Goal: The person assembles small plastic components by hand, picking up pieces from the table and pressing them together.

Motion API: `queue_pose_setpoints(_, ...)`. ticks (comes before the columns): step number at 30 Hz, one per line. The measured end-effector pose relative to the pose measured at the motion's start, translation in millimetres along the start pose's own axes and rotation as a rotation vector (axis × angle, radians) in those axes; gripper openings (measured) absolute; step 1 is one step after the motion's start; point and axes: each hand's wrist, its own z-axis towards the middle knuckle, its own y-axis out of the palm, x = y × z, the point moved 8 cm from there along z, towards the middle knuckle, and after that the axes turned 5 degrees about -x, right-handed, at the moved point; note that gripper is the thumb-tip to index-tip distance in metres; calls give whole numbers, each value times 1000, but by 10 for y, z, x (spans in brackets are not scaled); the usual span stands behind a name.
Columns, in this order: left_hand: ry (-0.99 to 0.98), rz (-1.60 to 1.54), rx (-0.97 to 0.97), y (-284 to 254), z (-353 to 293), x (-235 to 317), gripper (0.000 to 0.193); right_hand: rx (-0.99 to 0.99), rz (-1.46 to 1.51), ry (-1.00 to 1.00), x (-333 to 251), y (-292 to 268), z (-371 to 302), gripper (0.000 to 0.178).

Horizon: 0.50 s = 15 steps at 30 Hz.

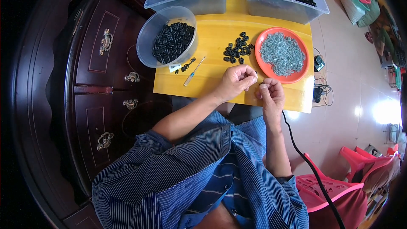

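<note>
Left hand: (238,80) over the near part of the yellow table (212,24); thumb and forefinger in a narrow pinch, contents too small to tell.
Right hand: (271,95) just right of the left one, nearer the plate; thumb drawn in to the fingers, cannot tell what lies between.
Black oval pieces: (235,52) loose cluster, far of the left hand, left of the orange plate (259,61).
Slender pale pieces: (283,54) heaped on that plate.
Screwdriver: (194,72) left of the hands, lying free.
Step in hand: likely close two-handed fingertip work on a small part.
Next move calls for: steady tips, careful alignment.
</note>
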Motion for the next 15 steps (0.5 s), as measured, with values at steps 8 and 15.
queue_pose_setpoints(8,-3,14,-16,-11,15,-68,7,-40,19,13,29,17,1,10)
queue_pose_setpoints(15,63,194,-26,15,18,-28,15,-47,-6,33,27,22,-4,5)
